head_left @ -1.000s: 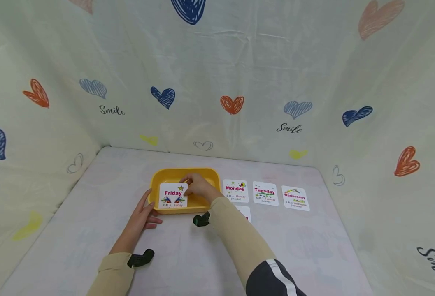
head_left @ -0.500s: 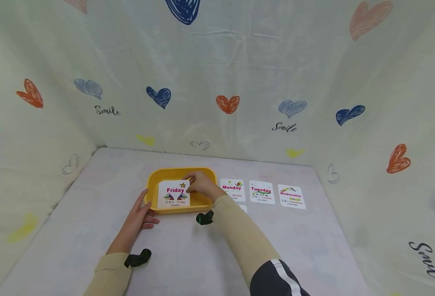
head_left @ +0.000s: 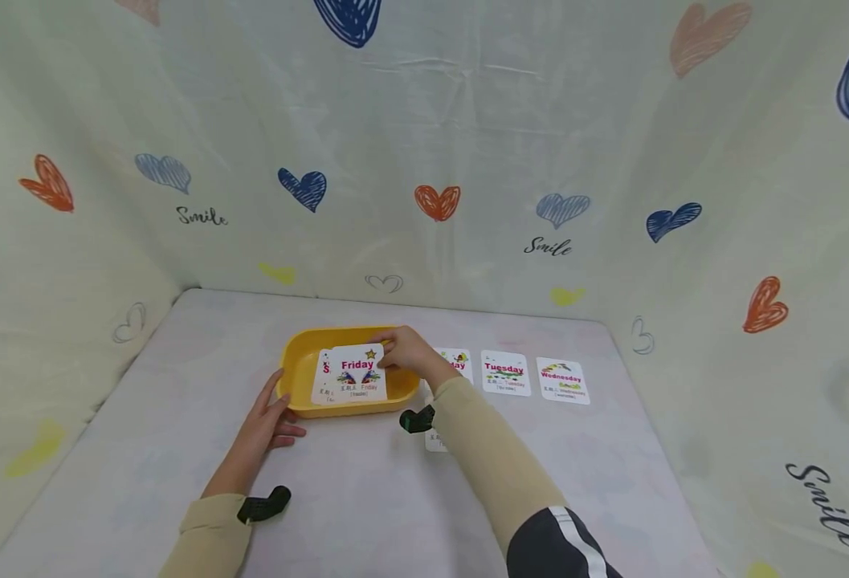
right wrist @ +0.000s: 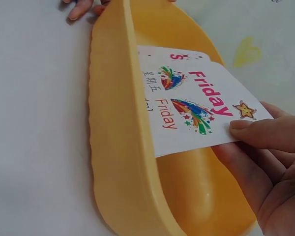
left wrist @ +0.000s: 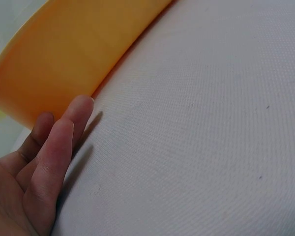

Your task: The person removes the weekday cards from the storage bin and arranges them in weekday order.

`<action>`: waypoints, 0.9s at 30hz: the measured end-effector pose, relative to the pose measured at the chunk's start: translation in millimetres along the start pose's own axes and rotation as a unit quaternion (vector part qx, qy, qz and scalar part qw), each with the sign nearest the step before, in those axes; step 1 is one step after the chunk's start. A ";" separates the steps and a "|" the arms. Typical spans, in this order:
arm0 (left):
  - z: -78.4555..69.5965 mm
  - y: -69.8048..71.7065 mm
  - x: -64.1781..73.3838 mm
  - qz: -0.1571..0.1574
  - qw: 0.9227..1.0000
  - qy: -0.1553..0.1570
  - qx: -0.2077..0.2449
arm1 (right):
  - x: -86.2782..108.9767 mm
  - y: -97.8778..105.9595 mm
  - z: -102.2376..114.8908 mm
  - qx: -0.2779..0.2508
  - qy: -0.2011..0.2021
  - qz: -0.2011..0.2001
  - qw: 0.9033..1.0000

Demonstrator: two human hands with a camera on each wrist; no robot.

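Observation:
A white card printed "Friday" (head_left: 357,374) is pinched at its right edge between the thumb and fingers of my right hand (head_left: 411,356), over the yellow tray (head_left: 295,409). Beneath it, another white card (head_left: 323,384) shows only its left strip, with a pink "S". In the right wrist view the thumb (right wrist: 253,130) lies on top of the Friday card near a printed star, and fingers support it from below. My left hand (head_left: 259,425) rests against the tray's near left corner, its visible fingers (left wrist: 59,142) fairly straight beside the outer wall.
To the tray's right lie cards printed "Tuesday" (head_left: 505,373) and "Wednesday" (head_left: 563,381), with a Monday card (head_left: 455,357) partly behind my right hand. Another card (head_left: 434,440) is mostly hidden under my right sleeve. A heart-printed curtain (head_left: 424,144) encloses the white table (head_left: 366,498).
My right hand has moved slightly right and up with the Friday card, uncovering the left strip of the card beneath. The left hand stays at the tray's corner. The view has shifted slightly.

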State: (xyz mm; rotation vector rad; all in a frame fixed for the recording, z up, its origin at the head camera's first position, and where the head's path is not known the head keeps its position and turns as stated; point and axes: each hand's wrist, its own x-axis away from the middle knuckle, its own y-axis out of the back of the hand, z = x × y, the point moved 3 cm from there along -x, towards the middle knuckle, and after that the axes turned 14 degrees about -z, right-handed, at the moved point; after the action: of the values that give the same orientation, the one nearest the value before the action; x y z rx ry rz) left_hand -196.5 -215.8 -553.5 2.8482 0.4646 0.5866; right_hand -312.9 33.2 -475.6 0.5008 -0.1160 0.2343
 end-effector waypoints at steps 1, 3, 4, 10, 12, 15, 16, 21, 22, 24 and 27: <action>0.0 0.3 0.1 0.000 1.000 0.000 0.000 | -0.4 2.1 -0.5 -0.004 0.002 0.003 1.000; 0.1 0.5 0.4 0.000 1.000 0.000 0.001 | -0.3 6.9 -1.0 -0.014 0.003 0.008 1.000; 0.1 0.6 0.6 0.000 1.000 0.000 0.001 | -0.2 9.2 -1.6 -0.018 0.003 0.011 1.000; -0.6 0.3 1.8 0.001 1.000 0.005 0.002 | 2.1 23.4 -6.0 -0.011 0.008 0.020 1.000; -0.7 0.4 1.7 0.001 1.000 0.006 0.002 | 3.1 27.6 -6.7 -0.011 0.008 0.020 1.000; -0.3 0.5 1.3 -0.001 1.000 0.007 0.003 | 4.8 33.0 -6.9 -0.016 0.010 0.018 1.000; -0.1 0.6 1.0 -0.001 1.000 0.008 0.003 | 5.2 34.5 -7.0 -0.018 0.011 0.017 1.000; -0.7 0.3 1.3 -0.002 1.000 0.012 0.004 | 5.8 42.3 -8.5 -0.017 0.006 0.012 1.000; -0.8 0.1 1.3 -0.002 1.000 0.012 0.003 | 5.9 44.1 -9.0 -0.015 0.005 0.009 1.000; -1.1 -0.3 1.5 -0.003 1.000 0.013 0.001 | 5.8 47.7 -10.1 -0.013 0.002 0.006 1.000; -1.7 -1.2 2.1 -0.004 1.000 0.013 -0.002 | 5.8 53.7 -11.2 -0.023 0.001 0.006 1.000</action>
State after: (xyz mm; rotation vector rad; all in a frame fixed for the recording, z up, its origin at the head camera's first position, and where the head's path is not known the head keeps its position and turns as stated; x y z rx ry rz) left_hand -195.7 -213.8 -551.5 2.8369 0.4785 0.6220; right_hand -320.1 85.5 -459.6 0.4542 -0.1217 0.2429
